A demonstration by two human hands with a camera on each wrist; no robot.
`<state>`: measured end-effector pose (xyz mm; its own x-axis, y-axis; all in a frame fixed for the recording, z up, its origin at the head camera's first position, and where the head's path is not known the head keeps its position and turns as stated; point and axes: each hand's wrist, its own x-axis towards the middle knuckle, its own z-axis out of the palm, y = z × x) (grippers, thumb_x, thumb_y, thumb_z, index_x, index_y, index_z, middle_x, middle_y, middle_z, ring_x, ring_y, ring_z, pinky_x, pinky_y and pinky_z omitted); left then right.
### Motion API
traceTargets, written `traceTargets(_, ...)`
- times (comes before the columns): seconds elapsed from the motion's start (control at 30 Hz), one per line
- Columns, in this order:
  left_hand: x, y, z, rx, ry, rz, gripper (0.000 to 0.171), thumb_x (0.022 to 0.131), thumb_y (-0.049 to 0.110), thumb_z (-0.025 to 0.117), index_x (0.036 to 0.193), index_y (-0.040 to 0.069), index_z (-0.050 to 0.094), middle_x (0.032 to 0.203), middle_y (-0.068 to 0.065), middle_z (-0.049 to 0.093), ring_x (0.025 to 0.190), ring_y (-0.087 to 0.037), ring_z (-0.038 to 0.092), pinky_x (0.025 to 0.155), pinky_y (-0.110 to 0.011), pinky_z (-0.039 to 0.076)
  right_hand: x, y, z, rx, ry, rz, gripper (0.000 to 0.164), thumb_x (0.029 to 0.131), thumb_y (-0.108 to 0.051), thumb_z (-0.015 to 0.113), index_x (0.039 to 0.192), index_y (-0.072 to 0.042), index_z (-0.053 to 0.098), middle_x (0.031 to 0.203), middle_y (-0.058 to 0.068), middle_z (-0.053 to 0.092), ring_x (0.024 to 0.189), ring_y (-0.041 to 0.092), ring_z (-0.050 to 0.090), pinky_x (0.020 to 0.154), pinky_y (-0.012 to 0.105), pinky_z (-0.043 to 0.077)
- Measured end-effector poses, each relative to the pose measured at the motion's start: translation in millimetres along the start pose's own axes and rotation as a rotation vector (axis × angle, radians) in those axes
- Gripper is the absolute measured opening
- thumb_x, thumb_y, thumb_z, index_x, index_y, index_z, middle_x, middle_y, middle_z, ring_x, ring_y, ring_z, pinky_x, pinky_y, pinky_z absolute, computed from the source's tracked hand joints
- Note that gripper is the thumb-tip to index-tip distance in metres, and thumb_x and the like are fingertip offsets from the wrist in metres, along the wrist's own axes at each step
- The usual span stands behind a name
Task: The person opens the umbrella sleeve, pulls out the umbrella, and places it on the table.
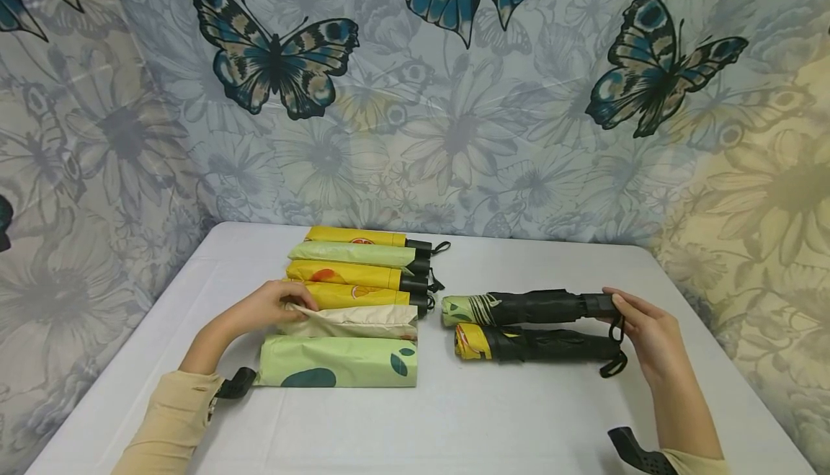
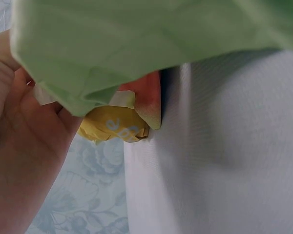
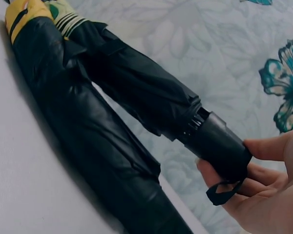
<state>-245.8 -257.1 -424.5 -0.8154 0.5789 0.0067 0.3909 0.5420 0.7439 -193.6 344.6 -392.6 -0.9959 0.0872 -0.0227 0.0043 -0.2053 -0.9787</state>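
Note:
My left hand (image 1: pixel 269 307) pinches the left end of a cream umbrella sleeve (image 1: pixel 372 322), which looks limp and bunched. In the left wrist view, a green sleeve (image 2: pixel 112 44) covers much of it; a red watermelon print (image 2: pixel 149 100) shows behind. That green sleeve with dark leaves lies flat in front of the cream one. On the right, my right hand (image 1: pixel 648 327) grips the black handle (image 3: pixel 217 146) of a folded black umbrella (image 1: pixel 532 308) with a green end. A second folded black umbrella (image 1: pixel 551 345), yellow at its end, lies alongside, nearer me.
Behind the cream sleeve, several sleeved umbrellas lie in a row, handles to the right: a yellow one (image 1: pixel 357 295) closest, a light green one (image 1: pixel 353 253) farther back. They rest on a white-covered table (image 1: pixel 506 424). A butterfly-print cloth (image 1: pixel 454 136) hangs behind.

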Motion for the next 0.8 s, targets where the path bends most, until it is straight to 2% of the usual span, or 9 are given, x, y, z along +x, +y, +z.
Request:
traceTargets(0.4,-0.2,2.6,0.4,-0.012,0.0,-0.008,0.016,0.089,0.008,0.069,0.103,0.016,0.072,0.103,-0.003,0.071,0.092,-0.005,0.062,0.081,-0.024,0.055,6,10,-16,-0.057,-0.078,0.049,0.023,0.101,-0.015,0.054,0.104,-0.022,0.076,0.098,-0.012,0.074,0.084,0.007,0.073,0.079,0.009,0.05)
traceTargets(0.57,-0.6,3.0,-0.1,-0.001,0.003,0.009,0.015,0.089,0.009,0.069,0.104,0.013,0.072,0.102,-0.005,0.071,0.092,-0.006,0.062,0.081,-0.024,0.055,8,16,-21,-0.031,-0.103,0.054,0.025,0.101,-0.014,0.052,0.106,-0.02,0.076,0.1,-0.011,0.074,0.086,0.008,0.073,0.08,0.01,0.051)
traceTargets(0.8,-0.9,2.4,-0.1,-0.006,0.006,0.015,0.014,0.09,0.009,0.069,0.103,0.011,0.072,0.102,-0.007,0.071,0.092,-0.008,0.062,0.08,-0.024,0.054,9,23,-26,-0.028,-0.096,0.101,0.024,0.101,-0.017,0.052,0.11,-0.02,0.075,0.101,-0.015,0.072,0.093,-0.001,0.068,0.082,0.009,0.051)
